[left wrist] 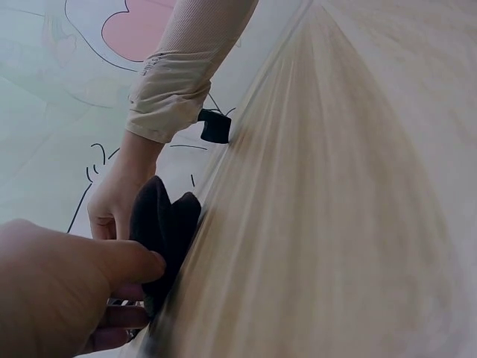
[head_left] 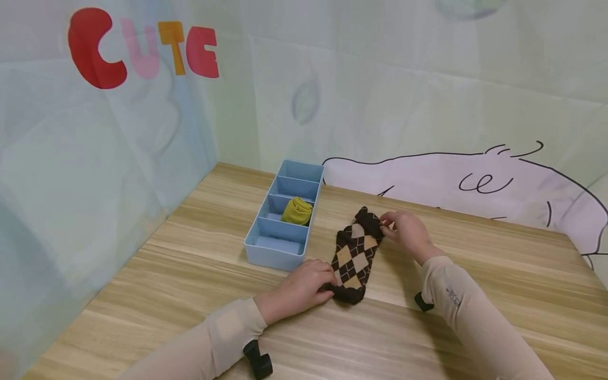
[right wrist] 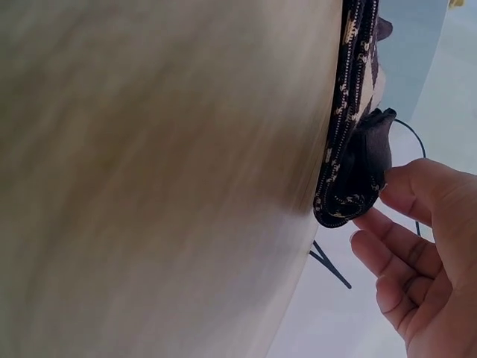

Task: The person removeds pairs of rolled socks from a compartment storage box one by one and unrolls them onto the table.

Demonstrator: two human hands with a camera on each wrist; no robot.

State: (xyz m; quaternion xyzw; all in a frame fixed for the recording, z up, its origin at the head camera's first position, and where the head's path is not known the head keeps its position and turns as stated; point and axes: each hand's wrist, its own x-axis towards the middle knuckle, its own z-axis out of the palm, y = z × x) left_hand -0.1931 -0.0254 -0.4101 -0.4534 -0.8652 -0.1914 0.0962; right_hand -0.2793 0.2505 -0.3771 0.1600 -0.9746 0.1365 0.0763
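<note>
A dark argyle sock (head_left: 353, 258) with tan diamonds lies on the wooden table, its far end folded back over itself. At its near end, my left hand (head_left: 304, 287) pinches the dark edge; the left wrist view shows the thumb on top of the dark fabric (left wrist: 164, 231) and fingers beneath. My right hand (head_left: 407, 232) is at the far end, pinching the folded part between thumb and index finger. In the right wrist view, the sock's layers (right wrist: 350, 160) show edge-on, with the other fingers of the right hand (right wrist: 425, 257) loosely bent below.
Left of the sock stands a light blue box (head_left: 275, 258) divided into several compartments. A rolled yellow cloth (head_left: 297, 211) sits in the second compartment from the near end. Printed fabric walls (head_left: 404, 95) border the table (head_left: 180, 274) at the left and back.
</note>
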